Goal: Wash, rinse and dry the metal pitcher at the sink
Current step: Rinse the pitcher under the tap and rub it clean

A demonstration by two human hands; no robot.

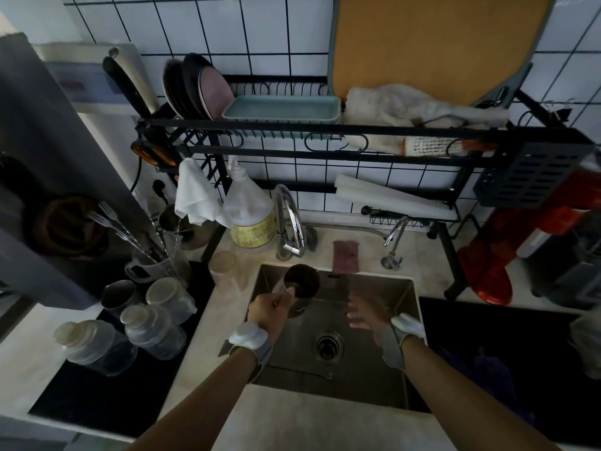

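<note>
The metal pitcher (303, 285) is held upright over the back left part of the steel sink (403, 323), its dark mouth facing up, just below the chrome tap (289, 219). My left hand (271, 312) grips it by the handle side. My right hand (367, 312) hovers blurred over the middle of the sink with fingers spread, holding nothing. No water stream is visible from the tap.
A soap jug (250, 213) and a white cloth (195, 196) stand behind the sink at left. A pink rag (346, 257) lies on the back ledge. Jars and cups (153, 317) crowd the left counter. A dish rack (325, 131) spans overhead.
</note>
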